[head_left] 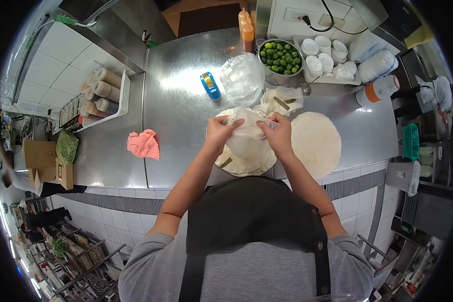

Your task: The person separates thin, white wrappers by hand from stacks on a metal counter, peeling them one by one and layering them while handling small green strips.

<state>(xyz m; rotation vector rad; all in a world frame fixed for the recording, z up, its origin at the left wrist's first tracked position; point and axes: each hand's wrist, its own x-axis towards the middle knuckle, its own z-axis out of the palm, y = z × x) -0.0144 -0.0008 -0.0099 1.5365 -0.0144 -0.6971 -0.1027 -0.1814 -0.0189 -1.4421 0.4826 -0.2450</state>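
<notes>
Both my left hand (220,132) and my right hand (278,133) pinch a thin translucent sheet (245,132), which looks like plastic or paper, between thumbs and fingers. It hangs over a pale round flat stack (249,161) at the counter's front edge. A green strip (226,162) lies at the stack's lower left. Just behind my right hand, a pale wrapper (293,95) holds green strips (281,103). Beside my right wrist lies another pale round sheet (316,143). A crumpled clear plastic bag (242,79) rests behind my hands.
On the steel counter (178,121) are a blue tape dispenser (210,86), a pink cloth (143,144), a bowl of limes (281,57), sauce bottles (247,38), a tray of white cups (332,78) and a rack of bottles (105,93). People stand at far left and right.
</notes>
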